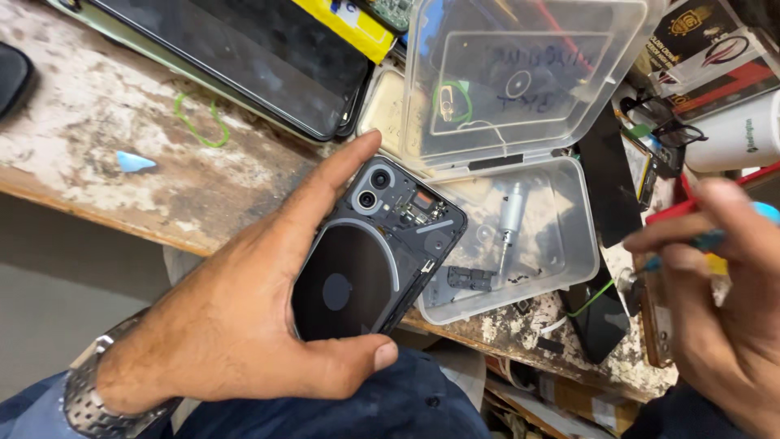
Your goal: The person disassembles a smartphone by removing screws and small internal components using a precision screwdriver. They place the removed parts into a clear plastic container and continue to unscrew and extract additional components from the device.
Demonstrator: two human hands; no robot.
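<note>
Worn, paint-flecked wood makes up the workbench (106, 106), crowded with an open clear plastic box (561, 244) of small parts. Over its front edge the left hand (236, 325) grips a dark phone (374, 260) back-up, thumb and fingers curled round its sides. The blurred right hand (723, 301) seems to pinch a blue-handled tool (707, 240) beside the box.

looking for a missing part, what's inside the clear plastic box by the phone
Inside the clear plastic box: a small silver metal cylinder, a dark flat part and tiny dark bits. The phone in the left hand covers the box's near corner.
</note>
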